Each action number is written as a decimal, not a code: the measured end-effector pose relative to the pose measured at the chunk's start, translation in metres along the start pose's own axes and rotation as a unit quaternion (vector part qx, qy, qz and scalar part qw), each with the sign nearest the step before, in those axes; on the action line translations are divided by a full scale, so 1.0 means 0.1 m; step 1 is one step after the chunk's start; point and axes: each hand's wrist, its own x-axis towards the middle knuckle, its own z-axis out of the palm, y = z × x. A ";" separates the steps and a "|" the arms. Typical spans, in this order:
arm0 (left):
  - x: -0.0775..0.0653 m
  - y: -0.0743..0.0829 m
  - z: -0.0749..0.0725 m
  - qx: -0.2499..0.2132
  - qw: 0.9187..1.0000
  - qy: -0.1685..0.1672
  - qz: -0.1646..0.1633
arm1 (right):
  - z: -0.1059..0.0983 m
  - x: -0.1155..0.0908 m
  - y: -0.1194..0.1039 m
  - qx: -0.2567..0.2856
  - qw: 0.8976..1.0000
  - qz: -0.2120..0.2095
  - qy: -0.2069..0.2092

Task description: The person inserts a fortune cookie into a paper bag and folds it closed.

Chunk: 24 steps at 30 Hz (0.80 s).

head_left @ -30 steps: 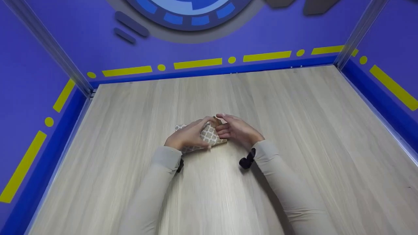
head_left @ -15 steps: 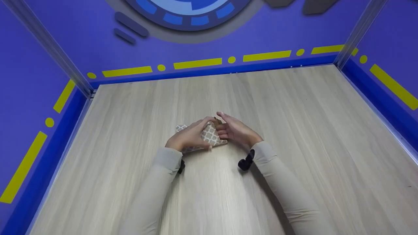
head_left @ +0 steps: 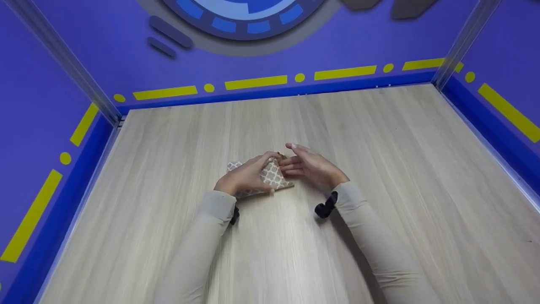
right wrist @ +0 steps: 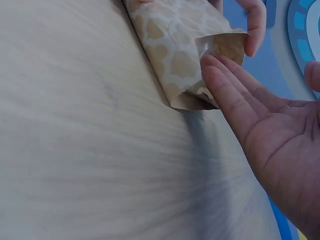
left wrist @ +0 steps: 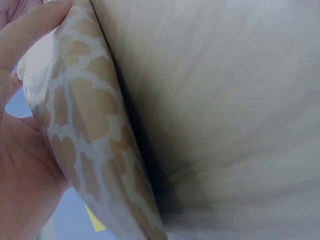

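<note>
A paper bag (head_left: 273, 174) with a beige and white lattice print lies on its side on the wooden table. My left hand (head_left: 247, 175) grips it across the middle, thumb on the near side and fingers on the far side. The right wrist view shows the bag's mouth (right wrist: 227, 46) spread apart, with plain brown paper inside and a whitish patch within. My right hand (head_left: 314, 169) is at that mouth, its straight fingers (right wrist: 230, 95) reaching just into the opening and its thumb held away. Printed paper (left wrist: 82, 110) bulges beside my left palm in the left wrist view.
The wood-grain table (head_left: 379, 139) extends around both hands. Blue walls (head_left: 261, 67) with yellow markings enclose its back and sides, with metal posts (head_left: 460, 46) at the back corners. A black wrist camera (head_left: 325, 206) hangs under the right cuff.
My right hand has shifted slightly right, partly drawing its fingers back from the bag's mouth, and its thumb stands farther off. My left hand and the bag stay nearly in place.
</note>
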 end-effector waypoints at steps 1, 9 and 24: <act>0.00 0.00 0.00 0.001 1.000 0.000 0.000 | -0.01 0.00 0.00 0.001 1.000 -0.003 0.003; 0.00 -0.01 0.00 0.001 1.000 0.003 0.010 | -0.07 -0.02 -0.02 -0.044 0.999 -0.004 0.008; -0.01 0.00 0.02 -0.003 1.000 0.000 -0.004 | -0.10 -0.12 -0.03 -0.216 0.976 -0.026 -0.006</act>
